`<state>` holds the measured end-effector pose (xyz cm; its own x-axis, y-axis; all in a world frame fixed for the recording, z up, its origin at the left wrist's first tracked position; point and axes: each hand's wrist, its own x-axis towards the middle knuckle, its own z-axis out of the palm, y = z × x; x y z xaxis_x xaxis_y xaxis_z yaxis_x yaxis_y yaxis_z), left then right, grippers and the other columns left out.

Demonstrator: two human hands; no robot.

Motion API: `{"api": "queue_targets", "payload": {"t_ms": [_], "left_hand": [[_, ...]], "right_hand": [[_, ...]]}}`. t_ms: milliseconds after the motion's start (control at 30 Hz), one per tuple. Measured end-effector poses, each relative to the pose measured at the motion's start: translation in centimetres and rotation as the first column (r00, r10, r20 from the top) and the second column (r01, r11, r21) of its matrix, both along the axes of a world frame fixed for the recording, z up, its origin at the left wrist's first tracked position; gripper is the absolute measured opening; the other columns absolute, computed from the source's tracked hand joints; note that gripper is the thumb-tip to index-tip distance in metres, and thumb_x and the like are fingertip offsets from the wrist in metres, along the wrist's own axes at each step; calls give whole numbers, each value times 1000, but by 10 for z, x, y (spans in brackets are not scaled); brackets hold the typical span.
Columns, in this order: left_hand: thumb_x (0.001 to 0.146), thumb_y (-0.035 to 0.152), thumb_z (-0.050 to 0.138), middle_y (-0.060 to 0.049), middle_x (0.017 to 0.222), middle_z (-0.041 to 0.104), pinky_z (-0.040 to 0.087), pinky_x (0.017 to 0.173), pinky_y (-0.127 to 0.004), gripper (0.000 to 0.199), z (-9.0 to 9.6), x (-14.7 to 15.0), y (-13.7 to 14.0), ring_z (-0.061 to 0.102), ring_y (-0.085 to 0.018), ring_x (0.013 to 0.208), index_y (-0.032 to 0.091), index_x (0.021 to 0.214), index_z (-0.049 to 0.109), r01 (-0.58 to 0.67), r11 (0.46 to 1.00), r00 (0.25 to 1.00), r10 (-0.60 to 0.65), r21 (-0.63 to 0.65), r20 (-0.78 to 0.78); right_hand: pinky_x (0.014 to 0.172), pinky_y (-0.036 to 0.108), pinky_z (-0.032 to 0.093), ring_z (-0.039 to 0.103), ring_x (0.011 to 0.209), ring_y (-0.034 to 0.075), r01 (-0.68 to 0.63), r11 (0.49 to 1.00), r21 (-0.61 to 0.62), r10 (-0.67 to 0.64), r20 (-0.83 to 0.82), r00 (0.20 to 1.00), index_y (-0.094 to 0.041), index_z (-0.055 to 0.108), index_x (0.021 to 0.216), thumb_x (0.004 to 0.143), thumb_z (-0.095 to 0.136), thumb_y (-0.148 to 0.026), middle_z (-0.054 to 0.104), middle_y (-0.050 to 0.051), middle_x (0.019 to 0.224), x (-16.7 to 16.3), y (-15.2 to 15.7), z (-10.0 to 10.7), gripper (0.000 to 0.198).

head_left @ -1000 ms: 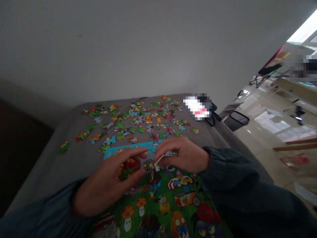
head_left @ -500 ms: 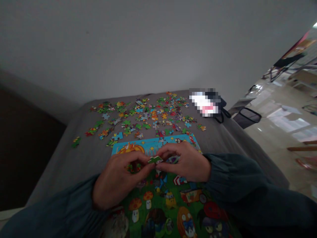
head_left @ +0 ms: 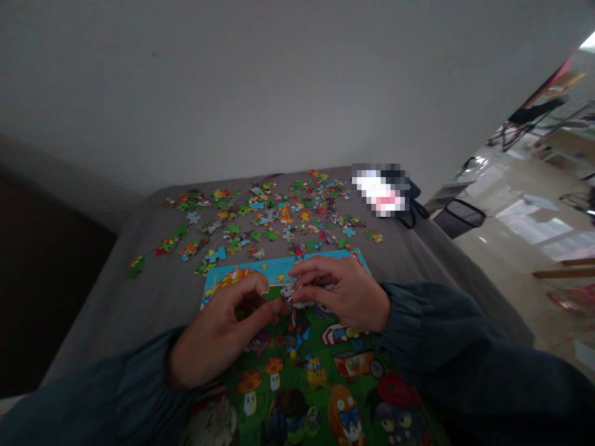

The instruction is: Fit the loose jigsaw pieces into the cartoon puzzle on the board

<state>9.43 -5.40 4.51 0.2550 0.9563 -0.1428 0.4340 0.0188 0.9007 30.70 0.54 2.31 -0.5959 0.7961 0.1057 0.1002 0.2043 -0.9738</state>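
Note:
A colourful jigsaw puzzle [head_left: 274, 396] with cartoon mushrooms and characters on green lies in front of me, a blue strip along its far edge. My right hand [head_left: 341, 291] is over its upper part, thumb and fingers closed around a small puzzle piece [head_left: 289, 293] with white and grey print. Part of that piece is hidden by the fingers. My left hand [head_left: 223, 325] is just left of it, low over the puzzle, its thumb and forefinger apart with nothing visible between them. The thumb tip is close to the piece; whether it touches I cannot tell.
Many loose puzzle pieces [head_left: 255, 217] are scattered across the grey cloth [head_left: 116, 310] beyond the puzzle. A blurred-out white item [head_left: 379, 192] with a dark strap lies at the back right. A pale wall [head_left: 260, 93] rises behind. Furniture stands on the shiny floor at right.
Both hands held a green-edged puzzle piece between them. My left fingers have now parted from it, and my right hand has dropped closer to the puzzle. The view has shifted slightly.

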Motion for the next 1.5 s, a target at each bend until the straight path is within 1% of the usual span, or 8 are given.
{"api": "queue_targets", "payload": {"t_ms": [267,433,600,833,933,1133,1333,1500], "left_hand": [[92,50,59,-2,76,69,52,59,-25,32,0,-5,3,65,-16,70,20,82,62,34,996,996,-28,-80,79],[91,51,59,-2,76,68,49,56,-26,34,-1,-11,8,62,-16,67,20,79,63,35,999,996,-32,25,-79],[90,55,59,-2,71,70,48,56,-26,39,0,-19,12,62,-16,63,19,77,66,31,999,982,-27,17,-189],[94,54,56,0,71,72,47,56,-25,38,2,-21,14,62,-15,61,22,79,71,47,992,974,-19,119,-225],[95,51,54,0,72,72,48,57,-25,37,2,-21,14,63,-15,64,22,81,71,57,989,972,-25,134,-233],[96,48,53,1,70,69,47,56,-23,34,1,-21,12,62,-14,63,21,80,68,61,983,972,-20,172,-233],[93,46,59,3,65,63,42,52,-22,30,-5,-18,10,55,-12,56,21,78,66,101,985,977,-71,142,-202],[90,43,65,3,64,63,42,51,-21,27,-6,-11,9,55,-11,56,21,76,67,79,986,989,-60,145,-135]], "right_hand": [[81,33,63,74,83,15,-37,998,44,35,36,999,-23,71,117,84,73,-24,78,3,99,2,-1,1,34],[78,32,62,73,81,15,1,999,39,-1,7,1000,-21,72,109,82,76,-27,78,3,95,3,2,4,28],[78,34,61,73,82,16,-3,1000,-13,4,41,999,-21,72,107,85,73,-30,77,3,93,3,5,3,25],[65,28,58,69,73,13,-51,994,-92,47,-36,998,-21,66,114,91,65,-28,74,3,95,3,6,-7,23],[71,29,59,69,77,13,-53,997,-64,52,-21,998,-22,63,117,91,63,-23,72,3,97,3,6,-7,26],[75,29,58,67,79,13,-18,999,-33,18,-13,1000,-20,65,100,85,73,-25,70,2,89,4,6,0,18],[77,28,58,67,87,13,-130,988,85,133,-31,991,-21,73,101,89,68,-24,69,5,109,4,5,4,13],[77,29,59,68,81,13,-216,975,48,215,28,976,-20,75,96,87,72,-23,71,3,92,1,1,2,10]]}}
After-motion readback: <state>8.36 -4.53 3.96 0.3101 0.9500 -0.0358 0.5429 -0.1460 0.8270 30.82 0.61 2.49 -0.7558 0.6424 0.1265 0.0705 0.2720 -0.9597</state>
